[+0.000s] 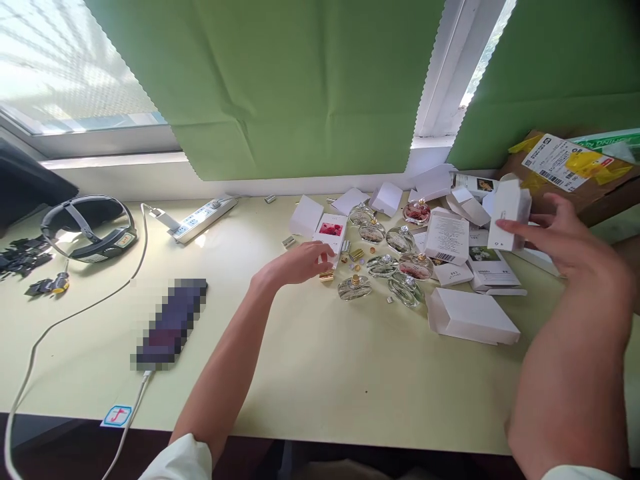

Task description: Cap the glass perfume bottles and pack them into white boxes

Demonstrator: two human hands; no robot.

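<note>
My left hand is over the middle of the table, fingers loosely bent and apart, with nothing visible in them. Just under its fingertips lies a gold bottle cap. Behind the fingers is an open white box with a red flower picture. At the right, my right hand grips a narrow white carton held above other boxes. Several oval glass perfume bottles lie between the hands, among them a clear one with a gold neck and a reddish one.
Silver and gold caps are scattered by the bottles. White cartons pile up at the right, before a taped cardboard box. At the left are a phone on a cable, a power strip and a headset.
</note>
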